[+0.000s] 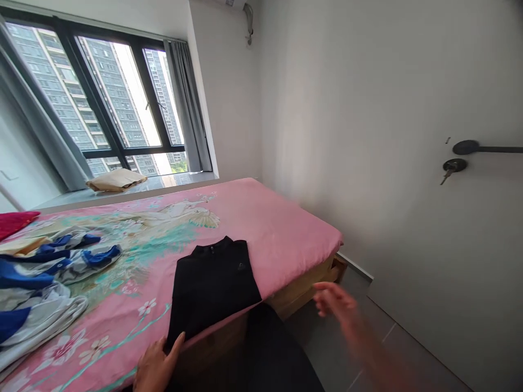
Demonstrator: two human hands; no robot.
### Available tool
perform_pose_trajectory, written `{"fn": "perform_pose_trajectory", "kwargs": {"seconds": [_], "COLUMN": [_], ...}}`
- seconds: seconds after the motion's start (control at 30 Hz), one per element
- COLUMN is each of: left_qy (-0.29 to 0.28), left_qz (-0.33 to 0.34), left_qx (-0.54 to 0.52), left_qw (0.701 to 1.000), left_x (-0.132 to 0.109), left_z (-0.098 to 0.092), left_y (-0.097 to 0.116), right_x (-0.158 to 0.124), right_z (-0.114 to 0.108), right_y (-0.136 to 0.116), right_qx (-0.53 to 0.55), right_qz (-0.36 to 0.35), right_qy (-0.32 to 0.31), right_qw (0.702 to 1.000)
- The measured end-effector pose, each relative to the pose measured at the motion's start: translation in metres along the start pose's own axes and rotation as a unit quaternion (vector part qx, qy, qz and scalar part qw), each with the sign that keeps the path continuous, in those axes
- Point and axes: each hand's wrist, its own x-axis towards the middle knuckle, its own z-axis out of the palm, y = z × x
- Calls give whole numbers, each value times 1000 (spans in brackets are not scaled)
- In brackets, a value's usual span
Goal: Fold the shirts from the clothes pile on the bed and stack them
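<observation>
A black folded top (214, 288) lies on the pink bed at its near edge, its short collar with a zip pointing away from me and a small logo on the right of the chest. My left hand (157, 363) is at the top's near left corner, thumb and fingers apart, touching the fabric there. Off to the right, past the bed's edge, my right hand (333, 300) hangs in the air over the floor. It is slightly blurred and holds nothing, its fingers loosely bent and partly apart.
Blue, white and grey clothes (53, 272) lie on the bed's left side, near a red cloth (16, 222). A floral sheet (281, 234) covers the bed. A beige cushion (116, 179) sits on the windowsill. At right is a door handle (490, 148) with a key below.
</observation>
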Motion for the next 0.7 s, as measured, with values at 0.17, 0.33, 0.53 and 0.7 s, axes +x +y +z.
{"fn": "perform_pose_trajectory", "kwargs": {"seconds": [0.17,0.33,0.53,0.7], "left_qy": [20,18,-13,1], "left_qz": [-82,-87,-91,-110], "left_qx": [-73,-105,-158,-197], "left_qw": [994,990,983,974], "left_x": [-1,-3,14,52], "left_z": [-6,-9,-24,-28], "left_y": [6,5,1,-2], "right_x": [28,45,61,93], "right_z": [97,138,147,151], "right_y": [80,126,150,154], "right_qx": [-90,-140,-196,-248], "right_qz": [95,148,94,54], "right_qy": [-162,-163,-161,-162], "right_qw": [978,965,963,954]}}
